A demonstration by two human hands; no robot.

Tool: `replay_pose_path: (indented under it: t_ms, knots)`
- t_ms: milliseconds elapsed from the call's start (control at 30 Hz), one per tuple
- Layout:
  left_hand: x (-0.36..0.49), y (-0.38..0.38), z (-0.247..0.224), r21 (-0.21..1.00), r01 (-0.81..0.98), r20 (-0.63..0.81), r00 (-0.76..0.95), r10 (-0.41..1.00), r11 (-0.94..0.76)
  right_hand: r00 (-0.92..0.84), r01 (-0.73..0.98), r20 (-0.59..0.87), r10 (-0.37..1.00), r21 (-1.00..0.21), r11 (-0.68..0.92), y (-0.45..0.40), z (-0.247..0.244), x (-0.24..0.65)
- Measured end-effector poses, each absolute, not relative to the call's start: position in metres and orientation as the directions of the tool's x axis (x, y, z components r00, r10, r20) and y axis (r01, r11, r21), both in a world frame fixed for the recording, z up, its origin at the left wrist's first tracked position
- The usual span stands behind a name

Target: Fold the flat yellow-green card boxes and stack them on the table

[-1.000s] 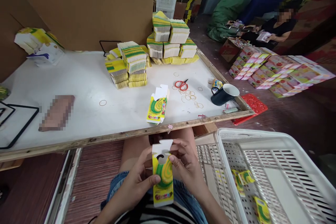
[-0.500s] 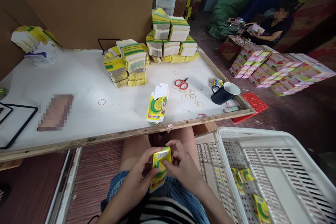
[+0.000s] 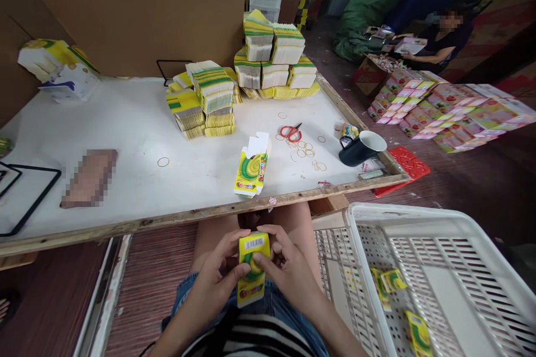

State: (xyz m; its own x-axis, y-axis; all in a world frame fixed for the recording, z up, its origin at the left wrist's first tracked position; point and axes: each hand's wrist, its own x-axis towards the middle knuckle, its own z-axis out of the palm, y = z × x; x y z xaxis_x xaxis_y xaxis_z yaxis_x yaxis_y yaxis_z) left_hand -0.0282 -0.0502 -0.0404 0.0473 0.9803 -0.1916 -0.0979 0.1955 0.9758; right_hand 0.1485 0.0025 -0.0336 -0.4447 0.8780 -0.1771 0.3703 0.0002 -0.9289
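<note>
On the near side of the white table (image 3: 125,117), below its edge, 1 yellow carton (image 3: 250,290) is held between 2 hands. The left hand (image 3: 220,270) grips its left side, thumb on the printed front; the right hand (image 3: 288,270) clasps the right side, thumb also on the front, index finger up at the barcoded top. On the table, by its near edge, lies a small pile of cartons (image 3: 250,172)

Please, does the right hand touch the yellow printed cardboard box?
Touching. The head view shows the right hand with its thumb on the yellow printed cardboard box.
</note>
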Motion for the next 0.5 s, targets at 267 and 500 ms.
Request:
replay_pose_path:
  t_ms: [267, 500]
  knots:
    - [-0.016, -0.052, -0.042, 0.93, -0.28, -0.214, 0.119, 0.97, 0.239, -0.424, 0.227, -0.045, 0.905, -0.972, 0.058, 0.003, -0.029, 0.155]
    - [-0.048, 0.0, -0.023, 0.836, 0.528, 0.204, -0.048, 0.978, -0.149, 0.061, 0.909, 0.404, 0.913, -0.4, 0.117, 0.03, 0.012, 0.271]
